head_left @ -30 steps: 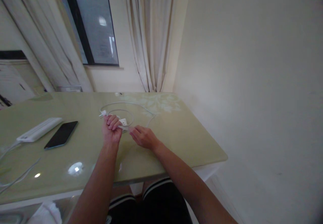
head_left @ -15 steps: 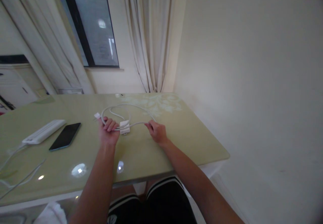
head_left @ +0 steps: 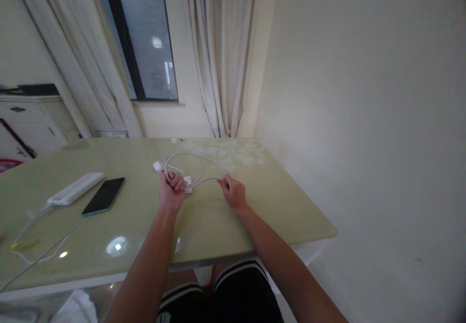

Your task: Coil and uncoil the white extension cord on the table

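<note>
A white cable (head_left: 198, 158) lies in a loop on the pale green table (head_left: 276, 206). My left hand (head_left: 171, 193) is closed round the near left part of the loop, beside a small white charger block (head_left: 187, 184). A white plug end (head_left: 157, 166) sticks out just beyond that hand. My right hand (head_left: 233, 193) pinches the cable at the loop's right side, fingers curled on it. Both hands rest low over the tabletop, about a hand's width apart.
A black phone (head_left: 104, 195) lies to the left, next to a white power strip (head_left: 75, 187) whose cords trail toward the left edge. Curtains and a window stand behind the table. A wall runs along the right. The table's front edge is over my knees.
My right hand went from beside the left hand out to the right along the cable, and the loop now looks rounder. The camera view has shifted slightly.
</note>
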`<state>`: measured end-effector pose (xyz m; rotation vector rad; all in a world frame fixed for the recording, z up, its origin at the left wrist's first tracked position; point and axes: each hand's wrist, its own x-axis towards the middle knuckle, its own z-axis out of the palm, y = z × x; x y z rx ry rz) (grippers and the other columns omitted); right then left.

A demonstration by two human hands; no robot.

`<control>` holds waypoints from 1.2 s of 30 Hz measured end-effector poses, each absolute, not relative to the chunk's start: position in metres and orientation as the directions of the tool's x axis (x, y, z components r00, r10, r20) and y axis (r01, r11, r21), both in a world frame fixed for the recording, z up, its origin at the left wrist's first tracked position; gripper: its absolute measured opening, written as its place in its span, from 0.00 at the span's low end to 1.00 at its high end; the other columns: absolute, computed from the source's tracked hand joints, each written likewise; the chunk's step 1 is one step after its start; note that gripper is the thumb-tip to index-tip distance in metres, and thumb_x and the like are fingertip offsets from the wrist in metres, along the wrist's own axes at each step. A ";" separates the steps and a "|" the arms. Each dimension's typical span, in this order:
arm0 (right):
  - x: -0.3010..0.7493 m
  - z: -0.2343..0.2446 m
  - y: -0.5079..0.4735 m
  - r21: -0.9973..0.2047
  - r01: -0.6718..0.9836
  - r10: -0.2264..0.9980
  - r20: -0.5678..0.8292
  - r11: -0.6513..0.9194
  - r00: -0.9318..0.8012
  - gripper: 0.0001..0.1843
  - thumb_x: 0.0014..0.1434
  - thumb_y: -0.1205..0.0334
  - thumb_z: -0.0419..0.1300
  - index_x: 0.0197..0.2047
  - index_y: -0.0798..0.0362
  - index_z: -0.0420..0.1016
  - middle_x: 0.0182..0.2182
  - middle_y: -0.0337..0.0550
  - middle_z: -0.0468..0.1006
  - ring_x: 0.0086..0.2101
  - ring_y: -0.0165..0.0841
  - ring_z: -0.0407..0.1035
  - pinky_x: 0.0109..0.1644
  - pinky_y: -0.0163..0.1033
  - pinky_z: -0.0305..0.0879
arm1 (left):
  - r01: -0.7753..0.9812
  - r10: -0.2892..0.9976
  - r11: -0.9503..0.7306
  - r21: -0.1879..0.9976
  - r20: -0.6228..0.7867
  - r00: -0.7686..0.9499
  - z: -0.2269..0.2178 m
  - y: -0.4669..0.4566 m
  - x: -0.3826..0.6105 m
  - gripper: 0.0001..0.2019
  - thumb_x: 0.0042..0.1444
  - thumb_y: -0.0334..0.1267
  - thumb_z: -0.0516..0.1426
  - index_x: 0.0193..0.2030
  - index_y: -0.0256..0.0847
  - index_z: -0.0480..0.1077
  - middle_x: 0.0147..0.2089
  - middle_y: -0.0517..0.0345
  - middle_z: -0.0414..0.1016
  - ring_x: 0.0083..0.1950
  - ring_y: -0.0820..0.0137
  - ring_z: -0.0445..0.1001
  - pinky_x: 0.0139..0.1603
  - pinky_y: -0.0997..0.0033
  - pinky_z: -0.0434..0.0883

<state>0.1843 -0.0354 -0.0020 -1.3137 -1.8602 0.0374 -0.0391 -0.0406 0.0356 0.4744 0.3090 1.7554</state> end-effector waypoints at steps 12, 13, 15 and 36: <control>0.187 0.002 -0.036 -0.528 0.764 0.808 0.589 0.370 0.016 0.24 0.73 0.43 0.49 0.40 0.51 0.76 0.25 0.38 0.75 0.26 0.29 0.67 0.33 0.33 0.52 | -0.841 0.995 -0.092 0.534 0.086 -0.054 0.032 -0.042 -0.026 0.25 0.73 0.48 0.44 0.24 0.41 0.56 0.16 0.69 0.46 0.14 0.78 0.47 0.15 0.78 0.51; 0.187 0.002 -0.036 -0.505 0.783 0.805 0.593 0.364 0.008 0.22 0.73 0.44 0.50 0.39 0.51 0.76 0.25 0.39 0.75 0.27 0.30 0.67 0.33 0.33 0.52 | -0.869 0.996 -0.056 0.491 0.092 -0.012 0.031 -0.042 -0.028 0.25 0.74 0.48 0.43 0.24 0.41 0.54 0.16 0.70 0.45 0.14 0.79 0.46 0.15 0.78 0.48; 0.187 0.004 -0.037 -0.418 0.832 0.778 0.628 0.366 -0.027 0.20 0.72 0.48 0.52 0.39 0.52 0.76 0.30 0.42 0.77 0.31 0.32 0.69 0.36 0.35 0.55 | -0.919 0.993 0.000 0.394 0.107 0.046 0.030 -0.044 -0.033 0.23 0.74 0.47 0.41 0.25 0.41 0.53 0.16 0.70 0.46 0.13 0.79 0.46 0.14 0.78 0.48; 0.166 0.003 -0.053 0.126 0.723 0.505 0.634 0.680 -0.586 0.20 0.69 0.42 0.56 0.37 0.50 0.74 0.35 0.43 0.79 0.42 0.36 0.64 0.51 0.47 0.47 | -0.793 0.998 0.057 0.606 -0.010 0.064 0.033 -0.043 -0.023 0.21 0.72 0.50 0.46 0.36 0.37 0.70 0.19 0.67 0.56 0.18 0.79 0.57 0.16 0.82 0.55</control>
